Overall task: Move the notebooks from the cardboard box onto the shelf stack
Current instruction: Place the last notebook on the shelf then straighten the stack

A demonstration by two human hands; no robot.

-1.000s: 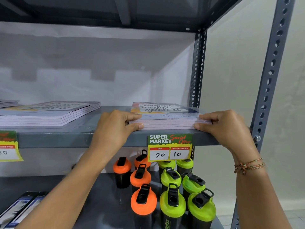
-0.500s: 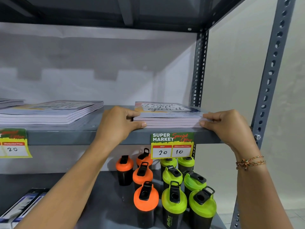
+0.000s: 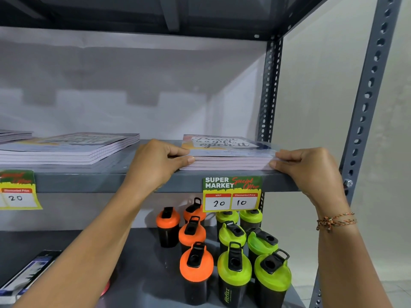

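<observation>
Fingers of left hand point(image 3: 155, 162) and right hand point(image 3: 311, 167) clamp notebook stack point(image 3: 229, 157) ends — grey metal shelf point(image 3: 111, 181), pale wall behind.

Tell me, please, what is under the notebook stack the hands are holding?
The notebook stack lies on the grey shelf, left hand and right hand at its ends. Its underside is hidden.

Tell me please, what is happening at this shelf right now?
A person is stocking notebooks. The left hand and right hand grip the two ends of a notebook stack lying at the front edge of the grey metal shelf, above a price tag. Another notebook pile lies to its left. No cardboard box is in view.
</observation>
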